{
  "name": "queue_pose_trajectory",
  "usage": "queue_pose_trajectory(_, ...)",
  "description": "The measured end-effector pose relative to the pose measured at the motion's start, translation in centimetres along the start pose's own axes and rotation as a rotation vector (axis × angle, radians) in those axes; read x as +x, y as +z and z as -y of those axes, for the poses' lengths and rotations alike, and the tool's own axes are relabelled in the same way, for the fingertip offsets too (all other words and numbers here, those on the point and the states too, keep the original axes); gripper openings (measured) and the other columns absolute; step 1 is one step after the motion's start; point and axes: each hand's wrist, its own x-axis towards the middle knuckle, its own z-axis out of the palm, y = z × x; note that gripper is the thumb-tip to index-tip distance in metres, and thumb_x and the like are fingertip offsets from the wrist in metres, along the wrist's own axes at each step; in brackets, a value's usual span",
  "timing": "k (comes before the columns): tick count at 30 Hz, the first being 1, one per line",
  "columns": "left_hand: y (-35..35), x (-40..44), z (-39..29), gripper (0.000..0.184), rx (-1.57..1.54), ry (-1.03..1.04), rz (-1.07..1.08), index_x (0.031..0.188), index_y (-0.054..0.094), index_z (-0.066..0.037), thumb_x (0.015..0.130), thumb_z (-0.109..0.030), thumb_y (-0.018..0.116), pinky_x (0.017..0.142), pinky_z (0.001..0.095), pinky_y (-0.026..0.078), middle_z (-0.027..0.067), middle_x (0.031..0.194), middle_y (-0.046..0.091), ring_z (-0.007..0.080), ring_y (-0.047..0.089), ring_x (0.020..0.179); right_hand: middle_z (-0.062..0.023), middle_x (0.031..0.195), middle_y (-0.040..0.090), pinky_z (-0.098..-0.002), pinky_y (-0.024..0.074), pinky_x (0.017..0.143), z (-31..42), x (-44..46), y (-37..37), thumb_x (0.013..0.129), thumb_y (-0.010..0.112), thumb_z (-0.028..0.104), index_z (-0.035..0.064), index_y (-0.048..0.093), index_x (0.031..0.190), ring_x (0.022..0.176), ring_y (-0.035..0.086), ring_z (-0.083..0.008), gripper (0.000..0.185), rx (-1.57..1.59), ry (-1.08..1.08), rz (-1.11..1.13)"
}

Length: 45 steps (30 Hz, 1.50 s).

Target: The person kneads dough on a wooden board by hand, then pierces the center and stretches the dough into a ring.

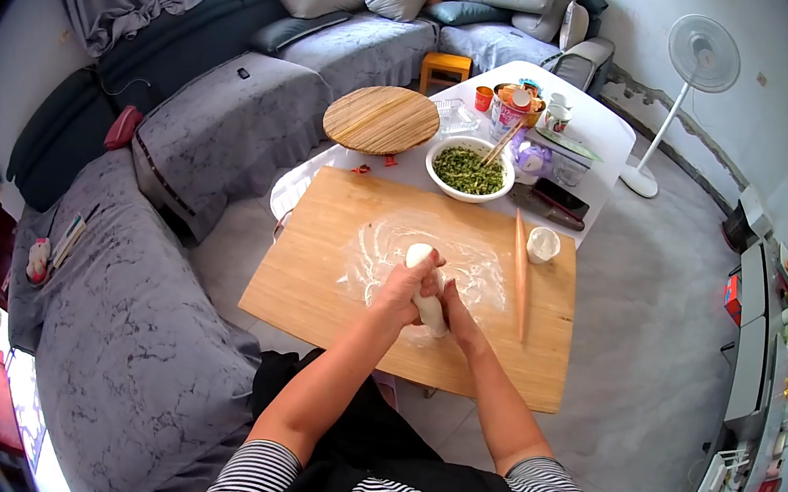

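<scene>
A pale, elongated piece of dough (429, 311) is held between both hands above a floured wooden board (313, 266). My left hand (399, 286) wraps round its upper part, and one end of the dough sticks out past the fingers. My right hand (457, 315) presses against the dough from the right side, its fingers partly hidden. White flour (484, 272) is smeared over the board around the hands. To the right lies a tapered wooden rolling pin (519, 281), and beside it stands a small white cup of flour (543, 246).
Behind the board, a white bowl of chopped green filling (469, 170) holds chopsticks (502, 143). A round woven tray (382, 120) lies to its left, a dark phone (560, 201) to its right. A grey-covered sofa (135, 352) curves along the left; a white fan (703, 54) stands at the back right.
</scene>
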Motion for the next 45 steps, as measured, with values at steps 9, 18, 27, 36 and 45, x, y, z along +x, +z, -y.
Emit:
queue_pose_trajectory(9,-1.8,-2.0,3.3,0.028,0.750,-0.024,0.157,0.089,0.057,-0.004,0.081,-0.027,0.071,0.050,0.0240,0.038,0.0020,0.063,0.056,0.0099,0.051,0.053,-0.0247,0.104,0.061,-0.0455,0.0477,0.090,6.7,0.3,0.6,0.089,0.033,0.065,-0.0095,0.049,0.117,0.099,0.060,-0.0371,0.081,0.542,-0.046,0.071)
queue_pose_trajectory(18,-8.7,2.5,2.4,0.094,-0.313,-0.296,0.917,0.128,0.043,0.000,0.077,-0.079,0.034,0.097,0.0480,0.040,0.0209,0.120,0.052,0.0335,0.054,0.109,-0.0004,0.050,0.044,-0.0245,0.0390,0.042,5.1,-2.1,2.6,0.091,0.056,0.041,0.0031,0.056,0.084,0.039,0.042,-0.0100,0.038,0.335,-0.047,0.235)
queue_pose_trajectory(27,-1.7,0.9,-1.2,0.067,-0.087,-0.006,0.192,0.106,0.054,0.003,0.086,-0.060,0.048,0.067,0.0292,0.045,0.0061,0.075,0.056,0.0152,0.053,0.066,-0.0013,0.066,0.055,-0.0252,0.0407,0.050,1.2,-0.8,1.4,0.090,0.048,0.055,0.0050,0.058,0.099,0.056,0.050,-0.0098,0.052,-0.152,-0.076,0.088)
queue_pose_trajectory(36,-1.3,-2.6,2.8,0.022,0.802,0.049,0.139,0.084,0.054,-0.003,0.090,-0.023,0.061,0.044,0.0252,0.037,0.0023,0.058,0.051,0.0102,0.047,0.047,-0.0181,0.100,0.064,-0.0361,0.0515,0.071,6.8,1.0,2.2,0.089,0.029,0.066,-0.0040,0.051,0.116,0.080,0.062,-0.0270,0.078,0.622,0.050,-0.103)
queue_pose_trajectory(45,-5.1,-1.3,3.7,0.023,0.918,-0.002,0.279,0.085,0.055,-0.004,0.088,-0.025,0.064,0.051,0.0256,0.042,0.0000,0.063,0.054,0.0095,0.052,0.055,0.0042,0.053,0.036,-0.0227,0.0367,0.046,5.3,1.2,1.4,0.089,0.059,0.038,0.0070,0.052,0.087,0.045,0.036,-0.0068,0.032,0.650,-0.041,-0.075)
